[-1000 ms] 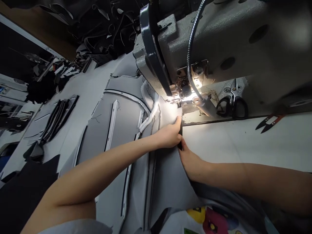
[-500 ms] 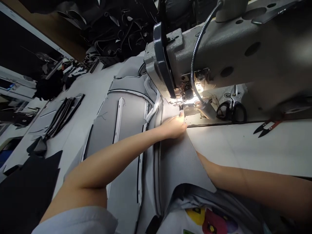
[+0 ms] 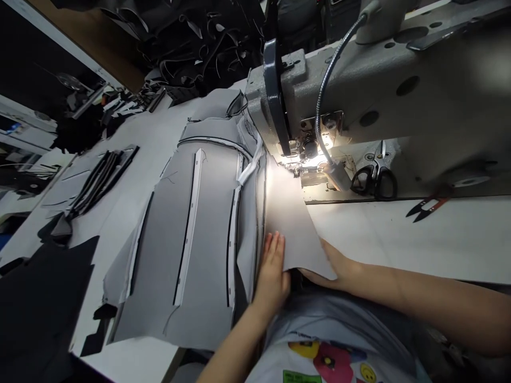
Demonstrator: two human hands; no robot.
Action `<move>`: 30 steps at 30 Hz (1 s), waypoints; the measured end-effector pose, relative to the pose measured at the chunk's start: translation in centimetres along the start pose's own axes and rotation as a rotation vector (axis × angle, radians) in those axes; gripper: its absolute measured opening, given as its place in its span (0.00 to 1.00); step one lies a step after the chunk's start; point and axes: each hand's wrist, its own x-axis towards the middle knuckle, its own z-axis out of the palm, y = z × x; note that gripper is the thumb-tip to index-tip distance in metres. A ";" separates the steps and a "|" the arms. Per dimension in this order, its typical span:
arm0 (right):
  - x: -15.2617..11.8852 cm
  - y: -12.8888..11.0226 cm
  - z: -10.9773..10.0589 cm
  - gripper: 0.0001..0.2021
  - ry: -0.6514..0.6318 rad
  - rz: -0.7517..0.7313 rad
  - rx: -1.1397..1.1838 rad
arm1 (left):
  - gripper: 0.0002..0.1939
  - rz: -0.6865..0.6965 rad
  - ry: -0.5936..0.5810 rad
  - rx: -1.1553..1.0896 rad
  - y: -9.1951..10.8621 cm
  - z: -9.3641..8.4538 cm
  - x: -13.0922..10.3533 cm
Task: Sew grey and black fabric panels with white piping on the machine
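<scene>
A grey fabric panel runs from under the lit presser foot of the sewing machine toward my body. My left hand lies on the panel's left side near the seam, fingers stretched out and close together, thumb apart. At the panel's lower right corner, my right hand is partly under the cloth, which hides most of its fingers. A larger grey sewn cover with white strips spreads to the left of the seam.
Black-handled scissors lie on the machine bed, and thread snips rest to their right. A bendy lamp hangs by the needle. Stacked dark-edged pieces and black cloth are at left.
My left hand has left the presser foot and come back toward my body, opening flat on the cloth. The panel's near end now shows as a curved edge beside my right hand.
</scene>
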 end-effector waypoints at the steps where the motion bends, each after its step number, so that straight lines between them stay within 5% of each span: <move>1: 0.2 -0.2 -0.3 0.17 0.002 -0.043 -0.037 | 0.48 0.034 0.011 0.014 -1.3 -0.1 0.4; 5: 1.1 -0.4 -0.4 0.14 -0.054 -0.266 -0.404 | 0.45 0.126 -0.093 0.076 -4.6 -2.7 2.7; 9: 1.1 -0.3 0.3 0.11 -0.042 -0.394 -0.609 | 0.44 0.141 -0.189 0.001 -3.8 -4.6 4.2; 14: 1.5 -0.6 0.8 0.11 0.078 -0.373 -0.495 | 0.41 0.162 -0.189 -0.144 -2.5 -4.2 4.9; 19: 2.5 -1.7 -0.4 0.20 0.011 -0.227 -0.397 | 0.36 0.186 -0.214 -0.154 -2.3 -3.9 6.3; 30: 2.7 -1.6 -2.5 0.17 -0.068 -0.438 -0.905 | 0.33 0.279 -0.242 0.013 -3.7 -3.4 11.4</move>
